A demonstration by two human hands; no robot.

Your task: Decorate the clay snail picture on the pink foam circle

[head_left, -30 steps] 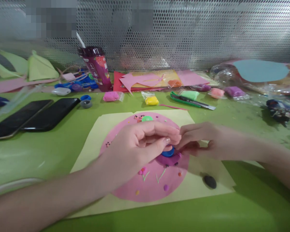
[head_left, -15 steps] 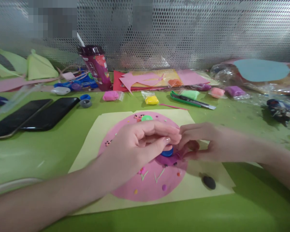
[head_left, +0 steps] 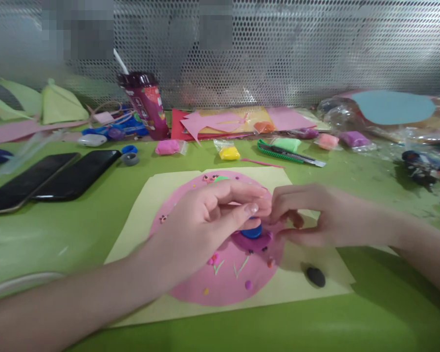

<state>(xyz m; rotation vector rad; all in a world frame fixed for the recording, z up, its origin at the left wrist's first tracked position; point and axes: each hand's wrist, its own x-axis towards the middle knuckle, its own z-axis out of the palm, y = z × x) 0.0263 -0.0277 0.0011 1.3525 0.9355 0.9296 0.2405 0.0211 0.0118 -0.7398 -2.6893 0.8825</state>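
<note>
A pink paper disc with small clay decorations lies on a pale yellow sheet on the green table. Near its middle a blue clay piece sits on a purple clay shape. My left hand hovers over it, thumb and fingers pinched together just above the blue piece. My right hand meets it from the right, fingers curled and pinched at the same spot. What the fingertips hold is hidden. A dark grey clay lump lies on the yellow sheet to the lower right.
Two black phones lie at the left. Behind are a dark red cup with straw, coloured paper sheets, a green utility knife, and bagged clay: pink, yellow, green, purple. A perforated metal wall closes the back.
Both hands stay pinched over the blue and purple clay. The fingers have shifted slightly, and the view has drifted a little.
</note>
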